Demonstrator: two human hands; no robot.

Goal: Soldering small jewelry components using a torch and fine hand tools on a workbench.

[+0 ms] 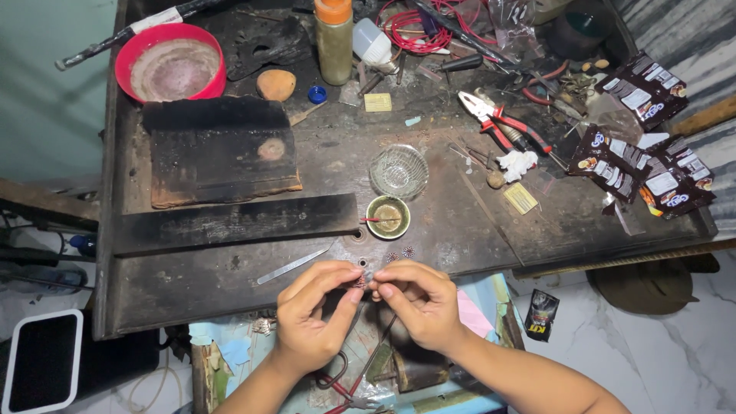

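Pinching a tiny round metal piece between both hands — left hand, right hand — the person should keep fingertips steady, close over the workbench.

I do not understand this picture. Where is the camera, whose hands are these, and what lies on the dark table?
The camera sits on the person's head and looks down, so both hands are their own. The left hand and the right hand meet at the fingertips and pinch a tiny metal piece; its exact shape is too small to tell. On the worn workbench lie a red bowl, a clear glass dish, a small green cup, red-handled pliers, a metal strip and dark snack packets.
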